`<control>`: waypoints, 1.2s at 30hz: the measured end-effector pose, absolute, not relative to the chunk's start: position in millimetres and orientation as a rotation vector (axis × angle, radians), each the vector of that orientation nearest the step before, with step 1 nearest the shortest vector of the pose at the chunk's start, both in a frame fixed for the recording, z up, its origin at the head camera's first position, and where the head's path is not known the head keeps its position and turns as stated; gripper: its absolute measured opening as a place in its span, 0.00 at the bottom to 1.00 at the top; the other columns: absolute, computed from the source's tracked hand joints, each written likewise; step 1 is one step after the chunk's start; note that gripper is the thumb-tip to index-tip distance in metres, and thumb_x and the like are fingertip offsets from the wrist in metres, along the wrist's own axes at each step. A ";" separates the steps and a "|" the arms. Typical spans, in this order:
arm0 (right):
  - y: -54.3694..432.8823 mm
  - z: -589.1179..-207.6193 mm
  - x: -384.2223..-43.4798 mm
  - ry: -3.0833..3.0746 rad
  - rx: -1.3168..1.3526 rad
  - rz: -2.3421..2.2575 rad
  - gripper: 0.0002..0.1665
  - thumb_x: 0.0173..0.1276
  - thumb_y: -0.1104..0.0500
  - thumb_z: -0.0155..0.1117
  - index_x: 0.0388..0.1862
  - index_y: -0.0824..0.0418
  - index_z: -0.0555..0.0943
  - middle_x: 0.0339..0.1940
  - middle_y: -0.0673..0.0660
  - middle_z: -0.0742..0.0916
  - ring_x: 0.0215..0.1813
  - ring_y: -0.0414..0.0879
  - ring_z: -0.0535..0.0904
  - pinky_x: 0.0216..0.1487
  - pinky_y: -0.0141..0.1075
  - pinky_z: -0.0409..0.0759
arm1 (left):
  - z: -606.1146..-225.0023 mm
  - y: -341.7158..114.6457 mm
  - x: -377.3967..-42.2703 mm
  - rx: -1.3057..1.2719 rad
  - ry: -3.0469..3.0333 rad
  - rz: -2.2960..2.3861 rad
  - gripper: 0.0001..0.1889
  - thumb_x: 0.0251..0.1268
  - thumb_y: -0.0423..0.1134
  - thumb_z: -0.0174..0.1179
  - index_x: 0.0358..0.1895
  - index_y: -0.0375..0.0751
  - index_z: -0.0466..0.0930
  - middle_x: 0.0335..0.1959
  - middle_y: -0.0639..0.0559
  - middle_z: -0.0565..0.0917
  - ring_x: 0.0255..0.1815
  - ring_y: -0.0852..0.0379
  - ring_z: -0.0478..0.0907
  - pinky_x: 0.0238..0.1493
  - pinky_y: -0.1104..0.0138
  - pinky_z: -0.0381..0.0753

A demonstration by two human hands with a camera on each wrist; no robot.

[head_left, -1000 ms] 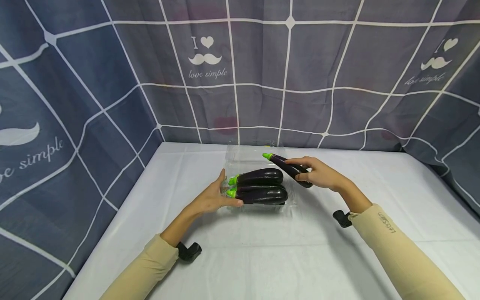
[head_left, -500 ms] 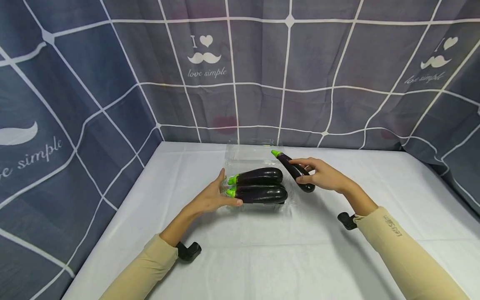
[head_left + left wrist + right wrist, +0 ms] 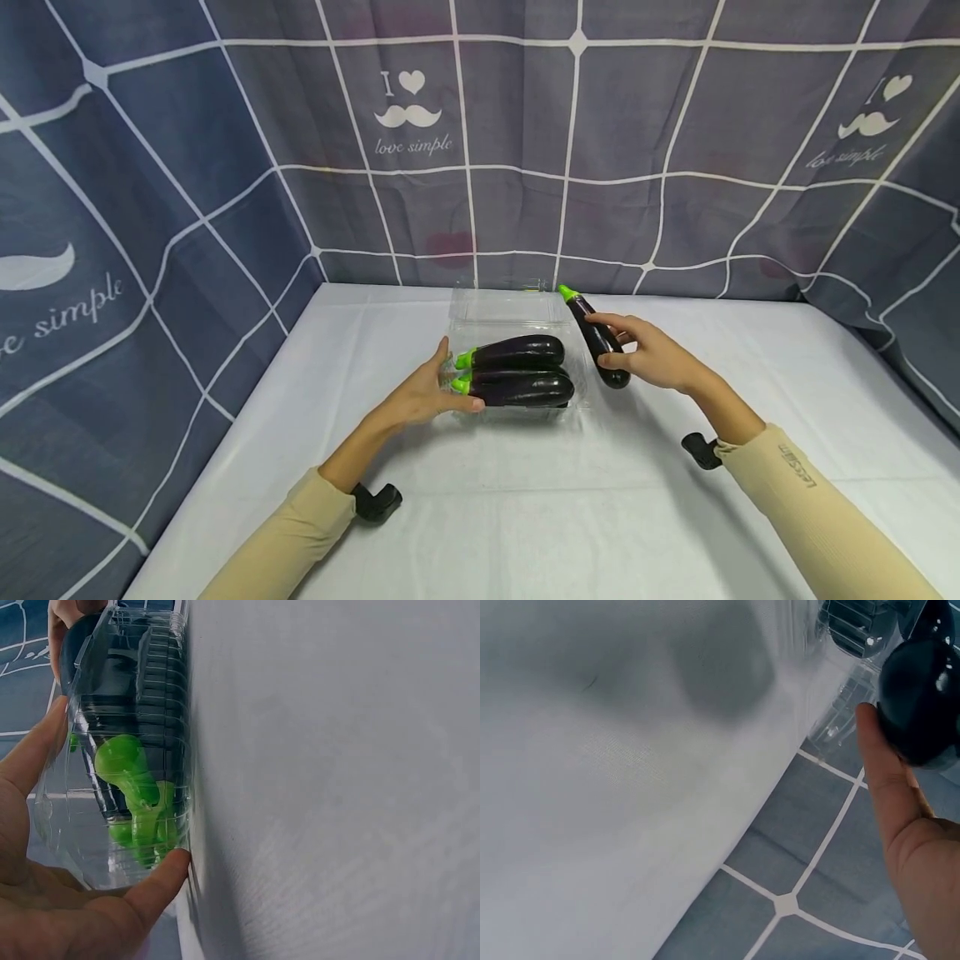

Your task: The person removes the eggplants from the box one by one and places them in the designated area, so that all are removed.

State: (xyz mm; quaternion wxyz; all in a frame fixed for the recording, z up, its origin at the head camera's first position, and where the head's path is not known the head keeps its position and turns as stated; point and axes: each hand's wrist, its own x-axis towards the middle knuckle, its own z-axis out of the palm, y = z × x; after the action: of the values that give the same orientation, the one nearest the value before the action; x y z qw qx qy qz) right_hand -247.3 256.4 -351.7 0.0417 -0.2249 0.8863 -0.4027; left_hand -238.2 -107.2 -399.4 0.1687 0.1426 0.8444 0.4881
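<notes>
Two glossy dark purple eggplants, an upper one point(image 3: 521, 351) and a nearer one point(image 3: 522, 389), lie side by side in a clear plastic clamshell container point(image 3: 582, 385), green stems to the left. Something dark shows between them. My left hand point(image 3: 420, 393) holds the container's left end between spread thumb and fingers; the left wrist view shows green stems point(image 3: 124, 759) through its ribbed wall. Just right of the container, my right hand point(image 3: 654, 357) grips another eggplant point(image 3: 597, 340) between thumb and fingers, its stem pointing up and left. In the right wrist view, that eggplant's rounded end point(image 3: 919, 701) appears raised above the table.
The container's clear lid point(image 3: 510, 307) lies folded back toward the rear edge of the white-covered table point(image 3: 495, 517). Behind it hangs a grey gridded curtain point(image 3: 517, 208), with more curtain at both sides. A black wrist mount point(image 3: 377, 503) sits at my left cuff.
My right hand has moved slightly right and toward me with its eggplant, which has turned steeper, its stem swinging right and away from over the container. The left hand stays in place.
</notes>
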 end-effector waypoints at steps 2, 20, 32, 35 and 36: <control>256.5 -350.5 -245.7 2.731 -0.667 -1.239 0.37 0.65 0.64 0.68 0.72 0.62 0.68 0.50 0.65 0.82 0.56 0.61 0.77 0.54 0.55 0.72 | -399.1 -107.7 -238.2 0.406 2.404 1.386 0.69 0.49 0.55 0.76 0.79 0.41 0.27 0.80 0.42 0.42 0.78 0.43 0.46 0.70 0.44 0.55; 269.4 -360.2 -227.9 2.753 -0.518 -1.273 0.33 0.68 0.63 0.62 0.73 0.61 0.69 0.65 0.65 0.76 0.58 0.60 0.76 0.49 0.47 0.75 | -400.3 -108.0 -237.8 0.386 2.414 1.361 0.69 0.49 0.55 0.76 0.79 0.42 0.27 0.80 0.43 0.42 0.77 0.44 0.46 0.70 0.45 0.56; 272.7 -363.2 -219.5 2.791 -0.441 -1.255 0.34 0.69 0.56 0.65 0.72 0.61 0.69 0.61 0.66 0.77 0.58 0.60 0.76 0.52 0.51 0.72 | -400.5 -108.1 -240.1 0.423 2.410 1.378 0.69 0.49 0.56 0.76 0.79 0.41 0.27 0.80 0.40 0.42 0.77 0.42 0.49 0.69 0.44 0.57; 273.4 -366.4 -218.3 2.790 -0.424 -1.235 0.34 0.69 0.54 0.65 0.72 0.61 0.70 0.61 0.66 0.78 0.57 0.60 0.76 0.50 0.50 0.72 | -399.7 -108.4 -240.1 0.413 2.414 1.371 0.69 0.49 0.56 0.76 0.80 0.42 0.27 0.80 0.42 0.42 0.77 0.44 0.47 0.70 0.44 0.56; 273.6 -367.7 -217.8 2.789 -0.417 -1.228 0.34 0.69 0.54 0.66 0.72 0.61 0.70 0.61 0.66 0.77 0.57 0.59 0.76 0.50 0.50 0.72 | -399.5 -108.3 -239.9 0.411 2.411 1.371 0.69 0.49 0.56 0.76 0.80 0.43 0.27 0.80 0.42 0.42 0.77 0.44 0.47 0.70 0.44 0.56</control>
State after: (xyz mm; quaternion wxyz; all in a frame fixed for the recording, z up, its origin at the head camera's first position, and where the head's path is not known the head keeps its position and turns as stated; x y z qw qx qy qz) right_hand -217.8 273.6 -367.7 0.0329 -0.1356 0.9062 -0.3991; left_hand -239.9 -108.3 -399.5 0.1679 0.1446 0.8477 0.4821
